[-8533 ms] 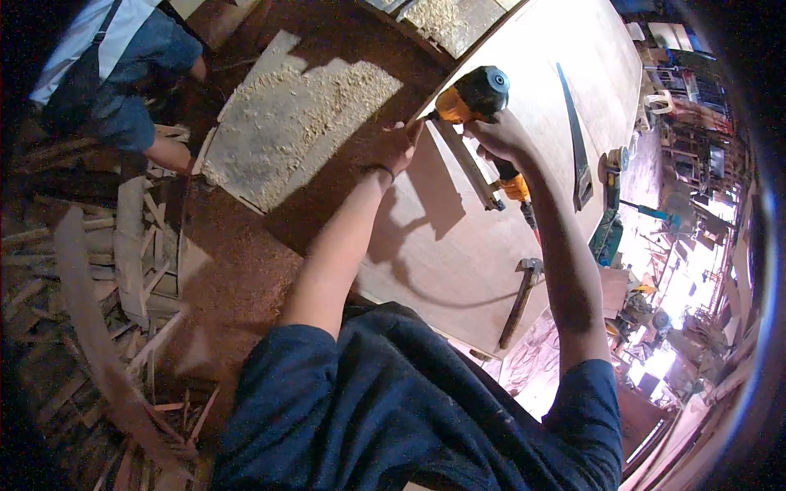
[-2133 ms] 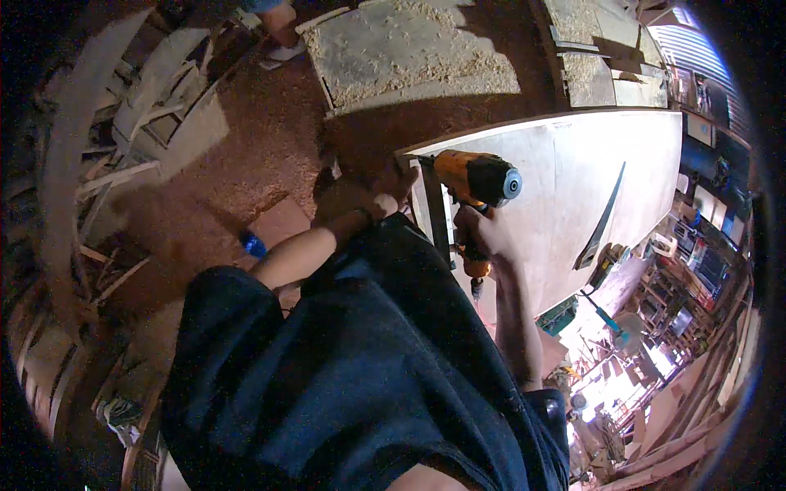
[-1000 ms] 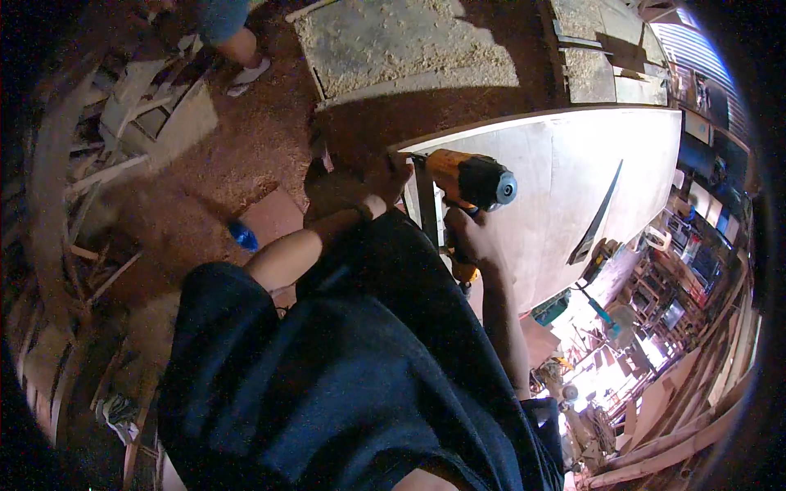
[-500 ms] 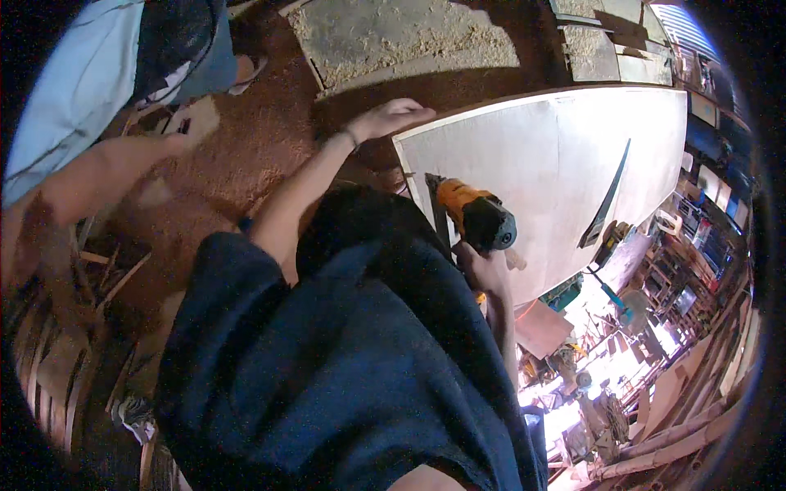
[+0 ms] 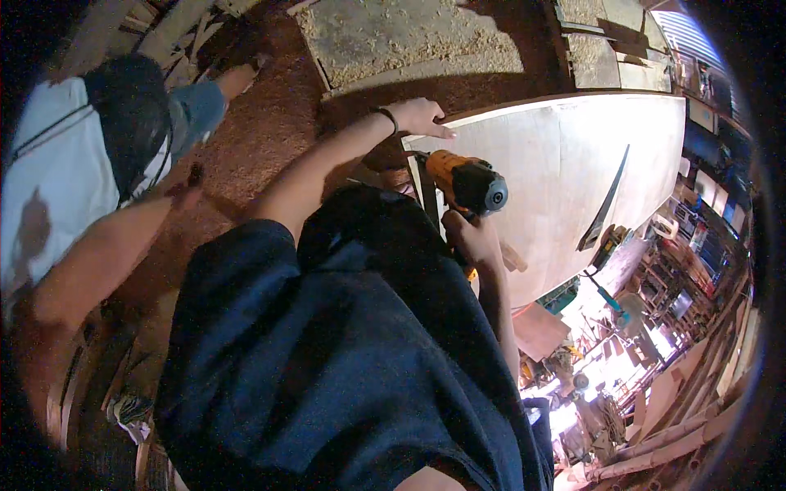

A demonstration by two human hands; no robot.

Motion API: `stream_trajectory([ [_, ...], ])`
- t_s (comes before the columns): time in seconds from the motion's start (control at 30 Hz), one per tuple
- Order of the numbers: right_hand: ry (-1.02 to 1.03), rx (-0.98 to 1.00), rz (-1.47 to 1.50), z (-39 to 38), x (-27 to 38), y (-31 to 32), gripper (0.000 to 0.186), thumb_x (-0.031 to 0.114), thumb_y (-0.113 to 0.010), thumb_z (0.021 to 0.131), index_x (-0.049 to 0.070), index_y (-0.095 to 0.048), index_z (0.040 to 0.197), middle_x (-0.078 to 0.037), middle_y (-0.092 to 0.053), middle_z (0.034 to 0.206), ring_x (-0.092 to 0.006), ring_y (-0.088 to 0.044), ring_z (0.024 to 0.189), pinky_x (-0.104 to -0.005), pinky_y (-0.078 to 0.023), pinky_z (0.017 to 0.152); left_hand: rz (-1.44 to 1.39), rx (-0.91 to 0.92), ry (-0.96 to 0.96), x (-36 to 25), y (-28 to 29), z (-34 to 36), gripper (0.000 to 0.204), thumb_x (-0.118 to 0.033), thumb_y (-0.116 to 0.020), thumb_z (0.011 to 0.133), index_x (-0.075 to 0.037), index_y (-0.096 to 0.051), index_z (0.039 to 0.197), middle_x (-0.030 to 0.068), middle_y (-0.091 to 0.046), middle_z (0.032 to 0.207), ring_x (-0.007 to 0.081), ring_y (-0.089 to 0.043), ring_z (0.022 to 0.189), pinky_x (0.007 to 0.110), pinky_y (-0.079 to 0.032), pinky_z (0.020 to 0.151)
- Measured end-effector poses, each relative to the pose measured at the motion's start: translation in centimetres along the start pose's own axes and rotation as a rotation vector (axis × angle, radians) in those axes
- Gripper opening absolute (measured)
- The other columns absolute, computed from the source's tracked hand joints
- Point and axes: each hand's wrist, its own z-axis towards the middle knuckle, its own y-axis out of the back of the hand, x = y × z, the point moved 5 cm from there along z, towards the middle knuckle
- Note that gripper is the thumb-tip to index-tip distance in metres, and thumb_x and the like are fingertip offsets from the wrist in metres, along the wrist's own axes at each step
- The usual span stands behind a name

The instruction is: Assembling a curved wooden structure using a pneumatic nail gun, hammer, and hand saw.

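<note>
My right hand (image 5: 473,234) grips a rounded nail gun (image 5: 467,179); my left hand (image 5: 417,117) spreads loosely by the smooth wooden panel (image 5: 540,164). I see a tapering handsaw (image 5: 605,200) lying across it.

Showing brown floor (image 5: 270,114) around a shavings-strewn board (image 5: 401,41), with scrap wood (image 5: 176,37) left of it, bluish corrugated sheeting (image 5: 684,29) right.

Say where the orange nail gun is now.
In the head view, the nail gun is above and right of centre, in the right hand, its nose by the left edge of the pale panel, just below the left hand.
</note>
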Motion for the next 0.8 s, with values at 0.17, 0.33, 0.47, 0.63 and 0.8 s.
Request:
stream_trajectory([
  [0.17, 0.127, -0.044, -0.019, 0.9, -1.0, -0.3, 0.029, 0.014, -0.062, 0.078, 0.002, -0.06, 0.103, -0.01, -0.061, 0.087, -0.0187, -0.058, 0.079, -0.0326, -0.045, 0.069, -0.017, 0.027, 0.021, -0.1, 0.0, 0.3, 0.083, -0.075, -0.056, 0.071, 0.002, -0.066, 0.1, 0.0235, -0.067, 0.09, 0.0376, -0.065, 0.086, 0.045, -0.051, 0.079],
  [0.33, 0.17, -0.14, -0.044, -2.1, -3.0, 0.0, 0.035, 0.009, -0.066, 0.075, 0.001, -0.061, 0.109, -0.018, -0.066, 0.1, -0.0286, -0.061, 0.098, -0.0361, -0.045, 0.09, 0.019, -0.095, -0.025, 0.8, 0.0, 0.4, 0.083, -0.073, -0.056, 0.072, 0.001, -0.064, 0.109, 0.0246, -0.064, 0.102, 0.0375, -0.063, 0.096, 0.042, -0.048, 0.088],
  [0.47, 0.195, -0.381, 0.039, -9.4, -2.2, 1.1, 0.036, 0.009, -0.066, 0.07, 0.002, -0.063, 0.106, -0.014, -0.067, 0.096, -0.0286, -0.063, 0.091, -0.0349, -0.047, 0.085, -0.061, -0.11, 0.016, -0.6, 0.5, -0.4, 0.079, -0.069, -0.057, 0.076, 0.0, -0.062, 0.115, 0.0242, -0.063, 0.11, 0.0369, -0.061, 0.104, 0.041, -0.045, 0.095],
  [0.63, -0.175, -0.207, 0.051, -13.0, -10.8, -1.3, 0.044, 0.016, -0.061, 0.065, 0.002, -0.062, 0.106, -0.018, -0.066, 0.083, -0.0296, -0.064, 0.075, -0.0358, -0.049, 0.075, -0.132, -0.015, 0.032, -0.6, 0.8, -0.2, 0.057, -0.051, -0.059, 0.085, -0.001, -0.063, 0.111, 0.0213, -0.067, 0.098, 0.0335, -0.065, 0.094, 0.04, -0.049, 0.082],
  [0.8, -0.36, -0.372, -0.018, -16.9, -15.0, -0.5, 0.039, 0.022, -0.062, 0.066, 0.011, -0.066, 0.103, -0.02, -0.066, 0.091, -0.038, -0.062, 0.089, -0.0456, -0.049, 0.079, -0.072, -0.058, 0.054, 0.5, 1.9, -0.1, 0.051, -0.04, -0.048, 0.095, 0.002, -0.055, 0.122, 0.022, -0.062, 0.114, 0.0303, -0.059, 0.109, 0.036, -0.044, 0.093],
])
